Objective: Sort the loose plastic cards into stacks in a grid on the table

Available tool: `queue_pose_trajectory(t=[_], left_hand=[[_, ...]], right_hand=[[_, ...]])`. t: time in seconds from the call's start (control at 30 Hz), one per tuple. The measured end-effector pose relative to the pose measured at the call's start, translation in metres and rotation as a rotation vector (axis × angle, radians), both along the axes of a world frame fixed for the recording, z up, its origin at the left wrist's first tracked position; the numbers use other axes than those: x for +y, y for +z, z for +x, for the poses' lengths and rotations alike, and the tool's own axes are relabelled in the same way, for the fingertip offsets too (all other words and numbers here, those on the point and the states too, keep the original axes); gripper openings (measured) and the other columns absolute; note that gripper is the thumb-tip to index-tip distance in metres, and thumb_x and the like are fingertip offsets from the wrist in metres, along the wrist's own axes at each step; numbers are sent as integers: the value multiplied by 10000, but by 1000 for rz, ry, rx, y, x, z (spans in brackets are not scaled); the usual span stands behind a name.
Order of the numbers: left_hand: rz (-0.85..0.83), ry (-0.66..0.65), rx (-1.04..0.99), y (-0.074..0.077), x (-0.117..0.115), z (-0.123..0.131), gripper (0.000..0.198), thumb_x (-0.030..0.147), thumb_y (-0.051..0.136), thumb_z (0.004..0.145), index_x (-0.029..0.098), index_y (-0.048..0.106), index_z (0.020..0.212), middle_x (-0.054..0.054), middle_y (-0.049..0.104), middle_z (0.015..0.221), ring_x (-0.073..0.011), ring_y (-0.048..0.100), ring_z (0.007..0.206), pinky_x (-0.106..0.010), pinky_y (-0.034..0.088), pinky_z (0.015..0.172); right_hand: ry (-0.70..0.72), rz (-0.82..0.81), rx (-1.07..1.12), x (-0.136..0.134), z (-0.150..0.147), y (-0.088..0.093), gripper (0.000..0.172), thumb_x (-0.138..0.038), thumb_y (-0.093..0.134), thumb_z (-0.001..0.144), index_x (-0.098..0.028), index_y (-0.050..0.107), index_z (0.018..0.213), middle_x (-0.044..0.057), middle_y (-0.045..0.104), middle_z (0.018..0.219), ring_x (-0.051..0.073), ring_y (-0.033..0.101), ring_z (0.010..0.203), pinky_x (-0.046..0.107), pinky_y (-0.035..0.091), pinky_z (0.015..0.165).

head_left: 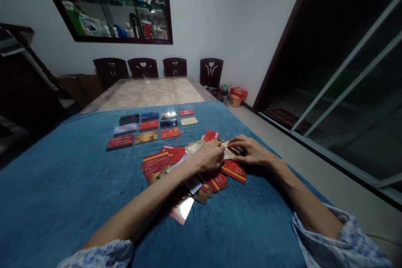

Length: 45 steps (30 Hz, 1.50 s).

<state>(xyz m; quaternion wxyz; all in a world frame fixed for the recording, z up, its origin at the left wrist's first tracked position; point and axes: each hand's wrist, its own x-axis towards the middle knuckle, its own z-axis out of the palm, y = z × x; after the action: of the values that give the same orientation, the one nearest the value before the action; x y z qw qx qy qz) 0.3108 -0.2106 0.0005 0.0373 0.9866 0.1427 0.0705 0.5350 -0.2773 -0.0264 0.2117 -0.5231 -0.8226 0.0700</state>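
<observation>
A loose heap of cards, mostly red and gold, is spread on a blue cloth point(78, 184). My left hand point(211, 155) rests over the heap with its fingers curled in; what they grip is hidden. A cream card point(228, 151) lies at the heap's right side, and my right hand point(251, 150) has thumb and fingers closed around its right end. Red cards point(158, 161) fan out left of my left hand, and another red card point(234, 170) lies below my right hand. A shiny pale card point(183, 210) sticks out at the near edge.
Beyond the heap, several neat card stacks stand in rows, among them a dark red stack point(120, 142), a gold stack point(146, 137) and a black stack point(168, 123). Dark chairs point(143, 68) line the table's far end. A glass door point(345, 79) is at right.
</observation>
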Motion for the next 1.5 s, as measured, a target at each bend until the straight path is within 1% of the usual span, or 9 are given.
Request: queue_pose_trajectory(t=[0.23, 0.43, 0.63, 0.83, 0.97, 1.07, 1.2, 1.37, 1.5], left_hand=[[34, -54, 41, -5, 7, 1, 264, 191, 482, 931, 101, 717, 851, -142, 719, 926, -224, 678, 856, -336, 535, 776], [50, -24, 67, -4, 8, 2, 281, 203, 481, 925, 108, 734, 848, -155, 738, 888, -229, 702, 788, -333, 534, 726], [130, -20, 35, -2, 14, -2, 246, 214, 528, 912, 126, 743, 831, -151, 750, 877, -228, 713, 799, -335, 527, 773], [192, -60, 45, 5, 19, -5, 197, 184, 523, 945, 131, 711, 912, -127, 740, 902, -208, 705, 814, -304, 511, 768], [202, -65, -3, 6, 22, -7, 197, 139, 468, 978, 137, 659, 1026, -101, 727, 886, -189, 694, 855, -300, 503, 822], [189, -70, -46, 3, 26, -10, 224, 107, 448, 978, 143, 626, 1108, -92, 728, 916, -176, 689, 894, -298, 492, 863], [175, -67, -60, -2, 32, -13, 256, 88, 444, 968, 136, 605, 1161, -101, 730, 984, -180, 686, 924, -306, 487, 876], [146, -40, -127, -7, 37, -14, 275, 74, 434, 953, 138, 608, 1156, -100, 725, 993, -180, 678, 932, -310, 490, 873], [113, 8, -217, -10, 39, -13, 297, 78, 435, 939, 135, 613, 1169, -115, 724, 1035, -195, 677, 957, -313, 508, 862]], right_hand=[[-6, 1, 34, -1, 0, -1, 312, -425, 695, 856, -216, 756, 1079, 120, 712, 1116, 251, 662, 1032, 393, 528, 906], [22, -1, 48, -3, 0, 2, 259, -404, 666, 885, -230, 769, 1046, 102, 738, 1101, 246, 676, 1015, 394, 533, 891], [43, 43, 55, -4, -3, 7, 277, -420, 582, 945, -231, 776, 1008, 91, 759, 990, 220, 672, 910, 374, 536, 817], [-3, 112, 73, -4, -4, 4, 304, -346, 498, 981, -203, 765, 1005, 105, 752, 983, 214, 681, 889, 368, 539, 810], [-37, 163, 74, -1, -2, -2, 310, -313, 474, 985, -202, 755, 1053, 103, 743, 939, 205, 683, 850, 348, 544, 781], [-68, 216, 84, 4, -2, -9, 298, -276, 467, 978, -208, 746, 1059, 99, 737, 929, 199, 678, 837, 339, 547, 765], [-110, 245, 89, 9, -5, -14, 281, -247, 466, 971, -234, 732, 1060, 90, 733, 949, 202, 673, 864, 353, 552, 787], [-140, 277, 112, 8, -8, -13, 277, -207, 468, 950, -245, 718, 1061, 84, 732, 940, 214, 669, 870, 373, 556, 789], [-170, 316, 139, 7, -11, -11, 254, -225, 474, 950, -234, 705, 1056, 84, 729, 928, 221, 672, 864, 380, 554, 785]])
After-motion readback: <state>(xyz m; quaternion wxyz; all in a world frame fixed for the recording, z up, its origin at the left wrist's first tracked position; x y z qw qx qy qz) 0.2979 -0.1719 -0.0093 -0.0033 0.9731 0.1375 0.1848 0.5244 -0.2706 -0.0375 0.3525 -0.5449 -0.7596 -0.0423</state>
